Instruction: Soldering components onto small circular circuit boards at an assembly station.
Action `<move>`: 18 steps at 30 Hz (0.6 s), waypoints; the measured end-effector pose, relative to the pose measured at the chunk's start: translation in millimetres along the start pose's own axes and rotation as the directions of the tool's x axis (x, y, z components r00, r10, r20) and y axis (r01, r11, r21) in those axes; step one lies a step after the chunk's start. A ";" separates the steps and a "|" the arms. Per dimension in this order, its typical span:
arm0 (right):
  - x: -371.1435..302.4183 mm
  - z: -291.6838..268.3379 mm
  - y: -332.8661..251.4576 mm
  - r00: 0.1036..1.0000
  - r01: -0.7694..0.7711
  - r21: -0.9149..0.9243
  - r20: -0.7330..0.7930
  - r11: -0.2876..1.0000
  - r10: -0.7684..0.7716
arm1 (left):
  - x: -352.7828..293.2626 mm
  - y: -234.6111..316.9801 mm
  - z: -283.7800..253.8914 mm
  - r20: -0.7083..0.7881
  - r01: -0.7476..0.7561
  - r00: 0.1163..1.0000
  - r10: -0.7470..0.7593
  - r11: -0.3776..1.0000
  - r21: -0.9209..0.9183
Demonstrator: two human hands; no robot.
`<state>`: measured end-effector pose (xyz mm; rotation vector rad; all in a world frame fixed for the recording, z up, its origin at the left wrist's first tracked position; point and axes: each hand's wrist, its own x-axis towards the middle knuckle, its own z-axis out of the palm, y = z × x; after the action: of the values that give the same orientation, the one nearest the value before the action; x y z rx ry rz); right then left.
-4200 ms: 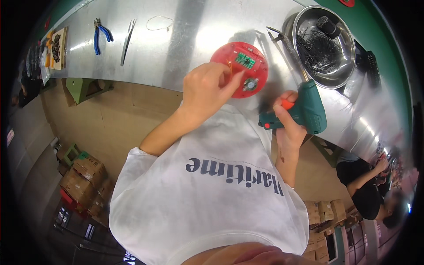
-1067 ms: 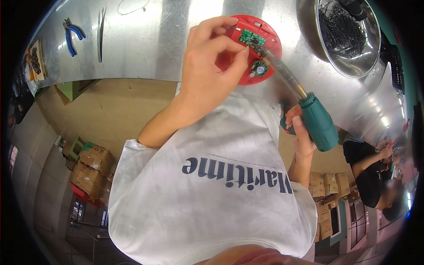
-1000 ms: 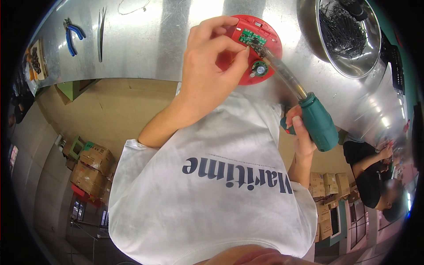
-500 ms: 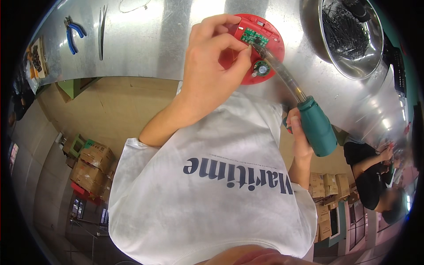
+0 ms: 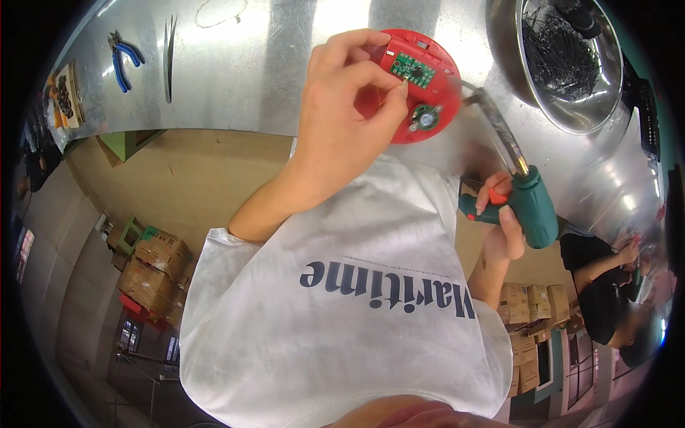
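A round red plastic housing (image 5: 444,107) lies near the front edge of the metal table. Inside it are a green circuit board (image 5: 415,71) and a small round speaker (image 5: 426,118). My left hand (image 5: 349,93) reaches over the housing's left side. Its thumb and forefinger are pinched together at the board's lower edge, on something tiny that I cannot make out. My right hand (image 5: 505,232) grips a green soldering gun (image 5: 535,207) with a red trigger, to the right of the housing. The gun's metal barrel points up and left, its tip apart from the board.
A steel bowl (image 5: 528,78) full of thin black pieces stands at the right. Blue-handled cutters (image 5: 127,60) and tweezers (image 5: 169,64) lie at the left, with a loop of thin wire (image 5: 239,18) at the back. Another person (image 5: 596,285) works at the far right.
The soldering gun has swung right, its tip leaving the circuit board. My left hand keeps its pinch at the board's edge.
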<state>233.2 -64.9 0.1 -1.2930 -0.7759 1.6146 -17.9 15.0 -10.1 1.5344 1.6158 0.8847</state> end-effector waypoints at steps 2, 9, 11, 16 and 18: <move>2.3 -3.7 0.8 1.000 -0.001 0.066 -0.027 0.998 0.003 | 0.7 -0.6 -1.2 0.003 -0.010 1.000 0.010 1.000 0.003; 1.0 -10.6 1.7 0.993 0.002 0.150 -0.119 0.989 0.016 | 2.9 -0.3 -2.8 0.036 -0.007 0.999 0.007 1.000 0.006; -3.0 -18.5 4.7 0.994 0.014 0.140 -0.109 0.990 0.001 | 3.3 1.7 -3.6 0.047 0.013 0.999 -0.013 1.000 0.005; -9.1 -32.0 21.6 0.986 0.078 0.248 -0.159 0.966 -0.038 | 5.8 3.9 -3.9 0.061 -0.003 0.998 0.000 0.999 0.038; -7.4 -29.5 19.5 0.986 0.085 0.265 -0.160 0.960 -0.043 | 7.7 6.2 -3.5 0.069 0.003 0.998 -0.007 0.998 0.058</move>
<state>257.0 -81.2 -21.7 -1.1655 -0.4775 1.4911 -18.0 23.1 -3.3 1.5822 1.6076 0.7802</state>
